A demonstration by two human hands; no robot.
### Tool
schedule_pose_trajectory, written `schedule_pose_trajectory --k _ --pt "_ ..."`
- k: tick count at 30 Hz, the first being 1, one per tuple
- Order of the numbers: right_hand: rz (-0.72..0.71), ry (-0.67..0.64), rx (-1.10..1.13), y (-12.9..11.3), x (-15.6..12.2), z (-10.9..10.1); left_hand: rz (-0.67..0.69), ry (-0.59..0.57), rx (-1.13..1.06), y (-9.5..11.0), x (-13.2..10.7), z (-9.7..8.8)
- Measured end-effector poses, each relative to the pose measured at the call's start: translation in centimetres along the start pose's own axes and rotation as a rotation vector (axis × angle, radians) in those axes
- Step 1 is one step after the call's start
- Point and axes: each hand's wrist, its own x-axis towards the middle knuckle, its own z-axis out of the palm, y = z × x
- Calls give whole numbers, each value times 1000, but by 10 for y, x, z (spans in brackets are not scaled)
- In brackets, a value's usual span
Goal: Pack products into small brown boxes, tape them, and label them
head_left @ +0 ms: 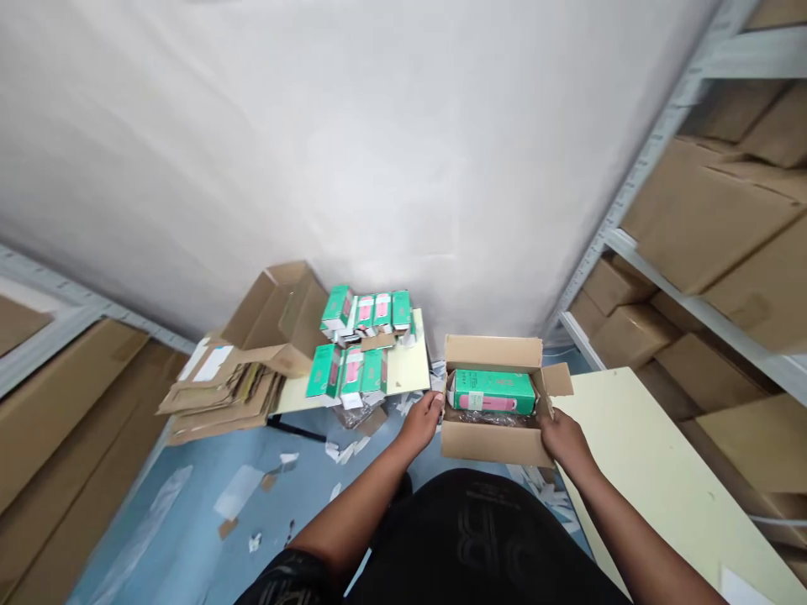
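Observation:
An open cardboard box [498,444] is held up in front of me, its flaps spread outward. Inside it lies a green product box [495,384] with a pink picture, and clear plastic wrap shows along its near side. My left hand [424,420] grips the left end of the cardboard box. On the opposite end, my right hand [563,437] has its fingers closed on the wall near a raised flap [557,380]. The fingertips of both hands are partly hidden.
Several green boxes [324,370] stand in two rows on a pale table [407,365] at left, beside a larger open carton [271,311] and flattened cardboard [220,399]. Another pale table [668,454] extends at right. Carton-filled shelves flank both sides; paper scraps litter the blue floor [296,504].

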Motion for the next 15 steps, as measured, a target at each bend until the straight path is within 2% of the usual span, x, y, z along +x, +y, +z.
schedule_pose_trajectory --k 4,7,10,13,15 --pt "-90 -66 -26 -76 4 46 3 150 -1 -47 -14 -69" --pt "-140 -69 -7 -128 0 86 61 162 -28 -83 -23 -134" --pt "-148 -72 42 -172 -9 126 139 154 -6 -116 -27 -213" --pt "-99 -73 66 -212 -22 160 188 303 73 -141 -16 -304" --pt "-89 -67 63 -235 -30 178 189 413 164 -156 7 -364"
